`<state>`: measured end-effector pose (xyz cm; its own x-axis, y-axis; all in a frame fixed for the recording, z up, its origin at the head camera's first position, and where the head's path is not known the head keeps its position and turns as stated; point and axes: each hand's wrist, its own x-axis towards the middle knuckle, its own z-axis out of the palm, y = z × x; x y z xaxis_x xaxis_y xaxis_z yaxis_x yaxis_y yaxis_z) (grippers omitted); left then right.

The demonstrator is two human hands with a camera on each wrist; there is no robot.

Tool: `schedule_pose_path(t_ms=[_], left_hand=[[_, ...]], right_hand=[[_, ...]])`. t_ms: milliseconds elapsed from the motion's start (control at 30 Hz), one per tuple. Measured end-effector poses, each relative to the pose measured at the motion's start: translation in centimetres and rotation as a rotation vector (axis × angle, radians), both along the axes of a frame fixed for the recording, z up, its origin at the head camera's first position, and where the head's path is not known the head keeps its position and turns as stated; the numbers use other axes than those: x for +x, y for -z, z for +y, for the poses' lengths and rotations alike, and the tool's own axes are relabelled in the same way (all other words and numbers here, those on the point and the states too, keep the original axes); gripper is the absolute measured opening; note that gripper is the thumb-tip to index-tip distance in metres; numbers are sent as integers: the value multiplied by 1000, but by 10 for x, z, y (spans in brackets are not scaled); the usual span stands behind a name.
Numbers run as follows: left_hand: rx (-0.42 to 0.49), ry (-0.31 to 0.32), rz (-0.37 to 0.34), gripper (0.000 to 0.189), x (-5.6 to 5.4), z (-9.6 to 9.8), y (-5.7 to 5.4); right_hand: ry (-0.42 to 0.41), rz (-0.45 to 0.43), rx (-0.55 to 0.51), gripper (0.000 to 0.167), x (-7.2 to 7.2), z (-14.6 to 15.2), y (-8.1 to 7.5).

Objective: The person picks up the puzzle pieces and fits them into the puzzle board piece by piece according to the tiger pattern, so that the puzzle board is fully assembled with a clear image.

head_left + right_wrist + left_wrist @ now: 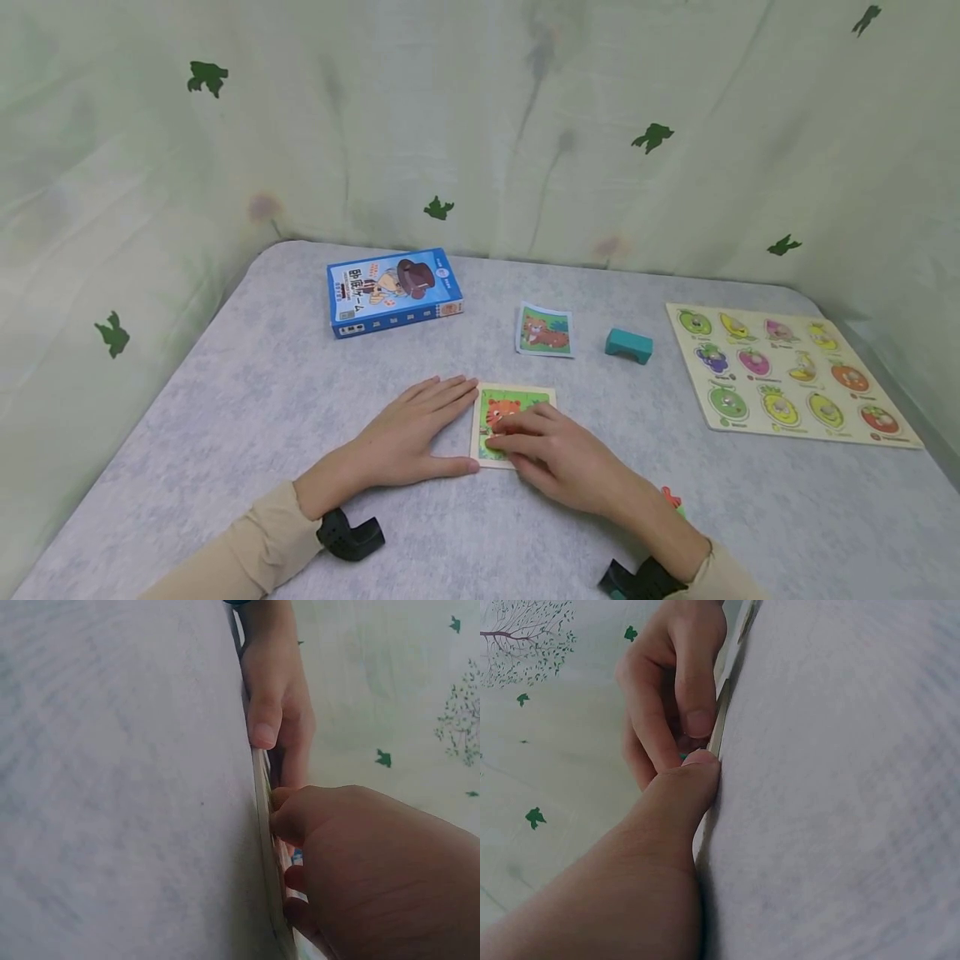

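Observation:
A small square picture board [486, 393] with a light wooden border and an orange cartoon animal on green lies flat on the table. My left hand [408, 435] rests at its left side, fingers stretched out, with index fingertip and thumb tip right at the edge. My right hand [562, 454] reaches over the board from the right, its bent fingertips on the picture and covering part of it. In the right wrist view, its thumb and fingers come down close to the board's face [264, 802]; I cannot tell whether they pinch a piece. A small red and green piece [672, 500] lies partly hidden behind the right forearm.
Behind the board lies a picture card [544, 331], with a teal bridge-shaped block [629, 345] to its right. A blue game box [396, 292] sits at the back left. On the right lies a large fruit puzzle board [791, 375]. A pale curtain [480, 125] hangs behind the table.

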<state>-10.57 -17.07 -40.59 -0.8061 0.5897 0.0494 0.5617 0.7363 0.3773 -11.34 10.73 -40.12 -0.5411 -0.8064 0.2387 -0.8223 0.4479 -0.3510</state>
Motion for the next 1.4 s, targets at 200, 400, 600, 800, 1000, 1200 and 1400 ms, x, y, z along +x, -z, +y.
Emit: schedule_pose_path(t_ms=[200, 400, 600, 800, 1000, 1200, 1400], left_hand=[[-5, -3, 5, 98, 0, 0, 0], [-5, -5, 0, 98, -1, 0, 1], [3, -2, 6, 98, -1, 0, 1], [3, 1, 10, 97, 0, 0, 2], [1, 0, 9, 98, 0, 0, 2], [-3, -2, 6, 98, 0, 0, 3], [-8, -3, 5, 98, 0, 0, 2]], right_hand=[[-20, 31, 0, 32, 1, 0, 0], [11, -12, 51, 33, 2, 0, -4], [31, -20, 97, 32, 3, -2, -9], [22, -3, 38, 24, 3, 1, -8], [12, 2, 23, 24, 2, 4, -7], [17, -21, 85, 32, 2, 3, -9], [26, -69, 128, 35, 3, 3, -10]])
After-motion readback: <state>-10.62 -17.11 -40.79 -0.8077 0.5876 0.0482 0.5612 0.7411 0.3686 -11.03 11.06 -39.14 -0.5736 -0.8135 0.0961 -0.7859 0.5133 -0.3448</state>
